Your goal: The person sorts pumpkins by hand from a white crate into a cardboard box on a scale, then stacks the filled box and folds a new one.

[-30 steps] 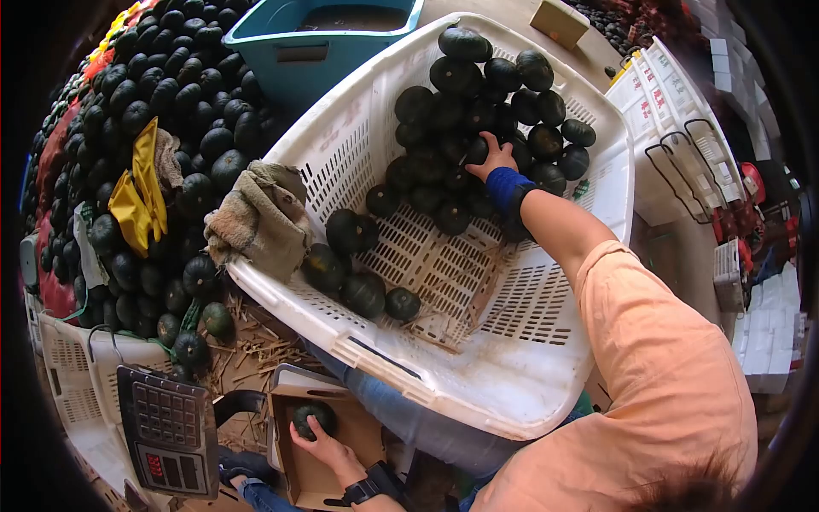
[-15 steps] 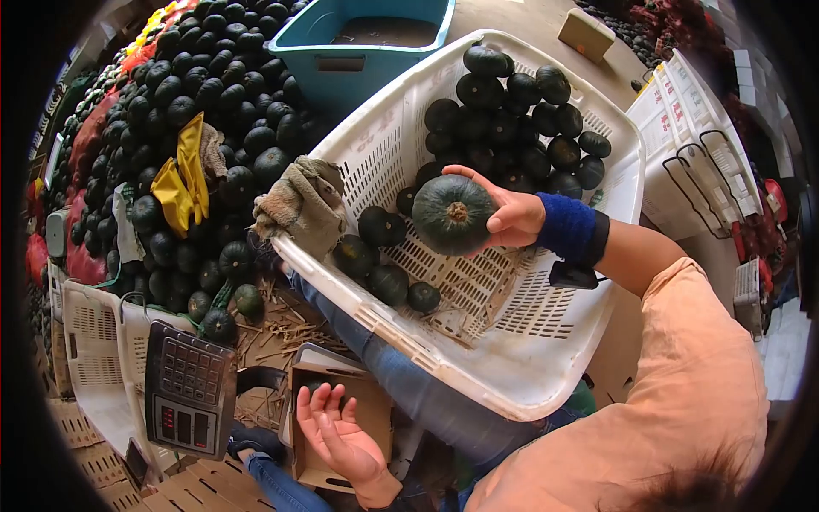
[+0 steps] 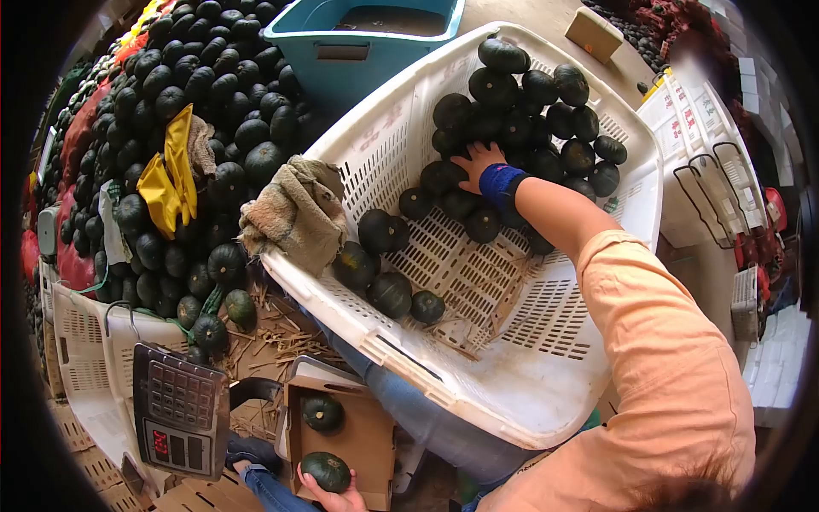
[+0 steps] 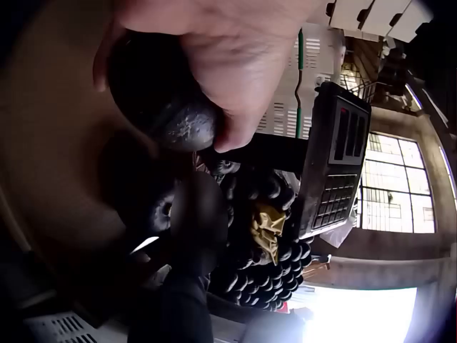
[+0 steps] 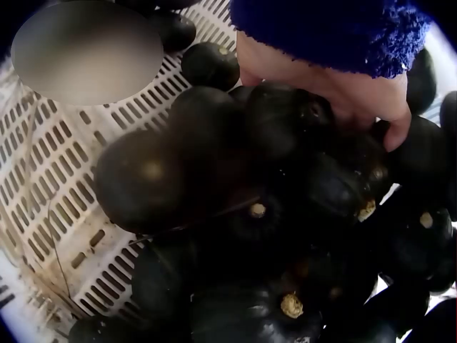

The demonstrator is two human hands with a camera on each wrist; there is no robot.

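At the bottom of the head view my left hand (image 3: 337, 497) grips a dark green squash (image 3: 325, 472) in an open cardboard box (image 3: 363, 427). A second squash (image 3: 323, 413) lies in the same box, above the held one. The left wrist view shows the fingers and thumb round the held squash (image 4: 164, 93). Inside the white slotted basket (image 3: 512, 401), my right hand (image 3: 482, 166), with a blue wristband, reaches into a heap of squashes (image 3: 512, 111) with its fingers spread. In the right wrist view squashes partly hide the fingers of that hand (image 5: 335, 86).
A scale display (image 3: 181, 411) with lit red digits stands left of the box. A rag (image 3: 294, 213) hangs over the basket's left rim. Behind are a blue tub (image 3: 341, 68) and a large squash pile (image 3: 196, 85) with yellow gloves (image 3: 171, 179) on it. White crates (image 3: 699, 154) stand to the right.
The large squash the right hand held up over the basket is gone from it, and that hand is back among the heap. The left hand, empty half a second ago, now holds a squash over the box.
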